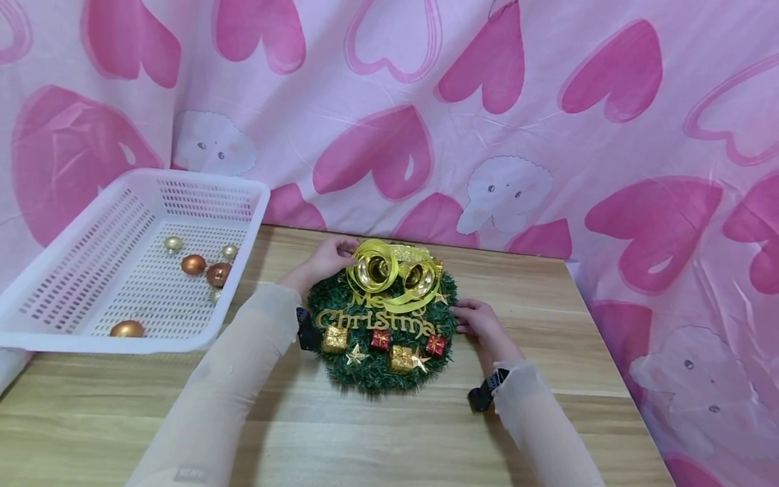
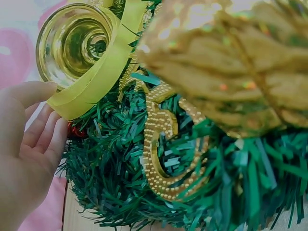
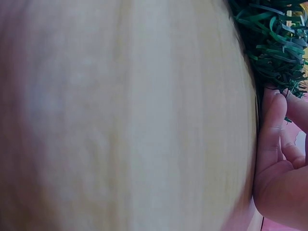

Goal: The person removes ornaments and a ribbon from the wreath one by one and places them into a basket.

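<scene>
A green tinsel Christmas wreath [image 1: 377,379] lies on the table, bearing gold "Merry Christmas" letters [image 1: 377,321], small gift boxes [image 1: 335,338] and gold stars [image 1: 356,354]. Two gold bells [image 1: 372,270] with yellow ribbon [image 1: 398,297] sit at its top. My left hand [image 1: 331,257] is at the wreath's upper left; in the left wrist view, its fairly straight fingers [image 2: 45,132] touch the ribbon and tinsel beside one bell. On the right side my right hand [image 1: 483,323] pinches the wreath's edge between thumb and finger, seen close up in the right wrist view.
A white perforated plastic basket [image 1: 152,172] stands on the left of the wooden table [image 1: 341,439]. Inside it lie several copper and gold baubles [image 1: 193,264]. Behind the table hangs a pink curtain [image 1: 548,54] with hearts. The table's right edge slopes down beyond my right arm.
</scene>
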### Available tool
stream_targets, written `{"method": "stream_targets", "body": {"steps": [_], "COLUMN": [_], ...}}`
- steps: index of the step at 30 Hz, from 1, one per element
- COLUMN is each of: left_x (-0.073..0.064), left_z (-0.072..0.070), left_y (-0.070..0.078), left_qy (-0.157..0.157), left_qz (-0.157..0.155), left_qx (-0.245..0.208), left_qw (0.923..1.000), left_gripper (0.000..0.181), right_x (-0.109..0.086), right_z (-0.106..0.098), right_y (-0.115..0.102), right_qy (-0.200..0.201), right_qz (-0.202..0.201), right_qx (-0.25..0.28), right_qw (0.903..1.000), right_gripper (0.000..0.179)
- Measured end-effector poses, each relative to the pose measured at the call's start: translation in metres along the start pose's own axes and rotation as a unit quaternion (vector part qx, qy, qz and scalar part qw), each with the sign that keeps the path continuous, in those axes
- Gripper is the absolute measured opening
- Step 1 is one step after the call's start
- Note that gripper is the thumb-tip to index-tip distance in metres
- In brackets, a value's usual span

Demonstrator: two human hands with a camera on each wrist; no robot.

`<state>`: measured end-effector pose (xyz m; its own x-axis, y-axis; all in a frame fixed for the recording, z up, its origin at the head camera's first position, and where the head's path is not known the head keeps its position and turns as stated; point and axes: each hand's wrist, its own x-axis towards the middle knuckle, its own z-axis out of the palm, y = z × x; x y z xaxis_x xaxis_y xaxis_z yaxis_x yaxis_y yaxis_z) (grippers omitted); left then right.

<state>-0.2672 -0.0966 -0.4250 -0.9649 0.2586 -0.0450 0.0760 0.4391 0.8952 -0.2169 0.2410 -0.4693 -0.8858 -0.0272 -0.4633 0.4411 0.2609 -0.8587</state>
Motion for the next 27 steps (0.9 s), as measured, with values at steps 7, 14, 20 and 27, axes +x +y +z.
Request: {"method": "stream_targets", "body": {"steps": [7, 14, 20, 27], "left_x": [0.0012, 0.0027, 0.0001, -0.0028], "left_z": [0.0030, 0.0040, 0.0003, -0.0052], "left_y": [-0.0024, -0.0028, -0.0008, 0.0054], "left_qy": [0.011, 0.018, 0.017, 0.022], "left_qz": [0.010, 0.004, 0.004, 0.006], "left_qx": [0.013, 0.020, 0.023, 0.023], "left_qw": [0.9998, 0.9996, 0.9996, 0.9995], "left_gripper": [0.039, 0.037, 0.037, 0.035], "right_x": [0.0007, 0.0025, 0.0022, 0.0019], "right_z": [-0.0009, -0.0017, -0.0019, -0.0024], "right_y": [0.0004, 0.0014, 0.0014, 0.0012], "right_qy": [-0.001, 0.001, -0.002, 0.000], "right_qz": [-0.008, -0.009, -0.010, -0.009], "right_qx": [0.000, 0.003, 0.006, 0.000], "right_qw": [1.0000, 1.0000, 0.9999, 1.0000], "right_gripper": [0.041, 0.040, 0.039, 0.043]}}
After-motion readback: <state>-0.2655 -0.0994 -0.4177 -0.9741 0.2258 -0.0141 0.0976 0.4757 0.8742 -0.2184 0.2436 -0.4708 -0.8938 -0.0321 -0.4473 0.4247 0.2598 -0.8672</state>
